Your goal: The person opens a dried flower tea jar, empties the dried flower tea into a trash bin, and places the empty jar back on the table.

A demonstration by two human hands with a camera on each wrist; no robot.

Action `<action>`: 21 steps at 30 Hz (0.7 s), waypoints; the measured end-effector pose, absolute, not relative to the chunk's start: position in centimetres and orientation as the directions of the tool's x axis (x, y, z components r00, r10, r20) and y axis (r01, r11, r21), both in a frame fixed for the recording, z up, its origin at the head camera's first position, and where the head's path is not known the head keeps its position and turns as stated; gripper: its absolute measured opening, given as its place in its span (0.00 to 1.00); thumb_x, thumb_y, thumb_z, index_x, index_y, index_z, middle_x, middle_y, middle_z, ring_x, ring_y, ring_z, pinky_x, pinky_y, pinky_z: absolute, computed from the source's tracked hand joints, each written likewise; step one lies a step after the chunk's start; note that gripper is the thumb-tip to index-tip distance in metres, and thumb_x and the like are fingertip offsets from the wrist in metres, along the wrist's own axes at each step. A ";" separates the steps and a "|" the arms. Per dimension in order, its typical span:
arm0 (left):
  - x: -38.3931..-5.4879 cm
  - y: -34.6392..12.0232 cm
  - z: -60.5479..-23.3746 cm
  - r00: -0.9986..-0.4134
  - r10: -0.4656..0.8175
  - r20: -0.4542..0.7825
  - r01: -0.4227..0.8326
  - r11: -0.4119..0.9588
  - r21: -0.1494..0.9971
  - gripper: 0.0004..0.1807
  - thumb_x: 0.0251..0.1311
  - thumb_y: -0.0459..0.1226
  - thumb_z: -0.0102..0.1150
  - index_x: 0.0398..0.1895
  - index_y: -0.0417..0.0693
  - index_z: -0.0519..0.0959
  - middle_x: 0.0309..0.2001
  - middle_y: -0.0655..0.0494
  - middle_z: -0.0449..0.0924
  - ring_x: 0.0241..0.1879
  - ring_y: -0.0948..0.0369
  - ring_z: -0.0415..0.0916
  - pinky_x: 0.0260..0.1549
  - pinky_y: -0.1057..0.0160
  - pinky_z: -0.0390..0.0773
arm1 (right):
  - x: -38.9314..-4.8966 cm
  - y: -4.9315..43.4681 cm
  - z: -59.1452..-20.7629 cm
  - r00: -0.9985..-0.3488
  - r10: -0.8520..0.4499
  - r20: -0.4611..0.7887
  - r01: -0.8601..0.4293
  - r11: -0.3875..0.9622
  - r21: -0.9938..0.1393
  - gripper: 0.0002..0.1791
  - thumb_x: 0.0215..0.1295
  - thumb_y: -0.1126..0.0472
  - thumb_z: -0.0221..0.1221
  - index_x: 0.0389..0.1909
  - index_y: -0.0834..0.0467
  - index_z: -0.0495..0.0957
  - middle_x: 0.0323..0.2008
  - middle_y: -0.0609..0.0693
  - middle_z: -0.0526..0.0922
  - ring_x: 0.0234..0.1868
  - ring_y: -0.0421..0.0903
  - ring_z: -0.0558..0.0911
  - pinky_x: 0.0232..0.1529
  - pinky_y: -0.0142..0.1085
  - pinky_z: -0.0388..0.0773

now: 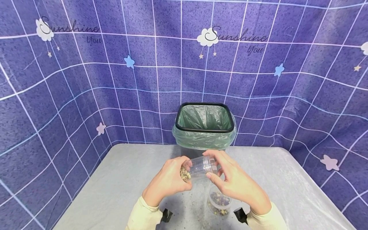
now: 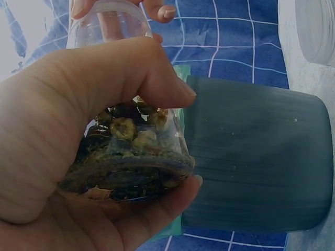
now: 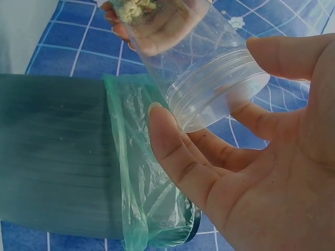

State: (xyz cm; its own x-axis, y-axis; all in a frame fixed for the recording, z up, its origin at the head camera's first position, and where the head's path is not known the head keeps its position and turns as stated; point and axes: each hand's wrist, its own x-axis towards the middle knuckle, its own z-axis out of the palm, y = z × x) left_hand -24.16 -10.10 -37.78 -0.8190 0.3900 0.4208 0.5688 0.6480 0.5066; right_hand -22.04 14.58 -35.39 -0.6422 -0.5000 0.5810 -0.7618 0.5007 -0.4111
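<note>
A clear plastic jar (image 1: pixel 196 166) lies tilted in the air between both hands, its base toward the left and its threaded end toward the right. Small yellow-brown dried pieces (image 2: pixel 123 128) are gathered at the base. My left hand (image 1: pixel 171 179) grips the jar round that lower part, thumb across the front. My right hand (image 1: pixel 231 175) holds the threaded end (image 3: pixel 209 86) between thumb and curled fingers. Whether a clear lid covers that end, I cannot tell. Below the right hand, a second clear container (image 1: pixel 219 201) with similar pieces stands on the table.
Behind the hands stands a dark bin (image 2: pixel 256 157) with a green plastic liner (image 1: pixel 204 140) and black rim (image 1: pixel 204 130). Small crumbs are scattered on the grey tabletop (image 1: pixel 129 179). A purple checked curtain (image 1: pixel 161 80) hangs behind and at both sides.
</note>
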 end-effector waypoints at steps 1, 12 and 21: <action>-24.2 -10.1 -37.8 -0.819 0.390 0.421 0.569 0.647 0.507 0.27 0.32 0.36 0.75 0.44 0.53 0.81 0.36 0.63 0.82 0.36 0.68 0.78 0.41 0.65 0.80 | -22.0 14.6 -35.4 -0.639 -0.501 0.583 -0.764 0.499 -0.409 0.30 0.66 0.60 0.66 0.68 0.51 0.70 0.56 0.40 0.76 0.38 0.38 0.78 0.40 0.34 0.80; -24.2 -10.1 -37.8 -0.820 0.386 0.422 0.568 0.645 0.512 0.26 0.33 0.35 0.74 0.43 0.53 0.81 0.36 0.63 0.82 0.36 0.67 0.78 0.41 0.65 0.80 | -22.0 14.6 -35.4 -0.609 -0.519 0.600 -0.790 0.469 -0.396 0.32 0.62 0.65 0.67 0.67 0.54 0.70 0.61 0.41 0.75 0.44 0.38 0.78 0.41 0.33 0.81; -24.2 -10.2 -37.8 -0.815 0.388 0.431 0.573 0.649 0.500 0.26 0.32 0.35 0.74 0.43 0.53 0.81 0.36 0.64 0.81 0.36 0.67 0.78 0.40 0.65 0.80 | -22.0 14.5 -35.3 -0.599 -0.530 0.600 -0.799 0.446 -0.404 0.34 0.56 0.70 0.67 0.65 0.54 0.71 0.61 0.41 0.74 0.53 0.38 0.76 0.43 0.34 0.81</action>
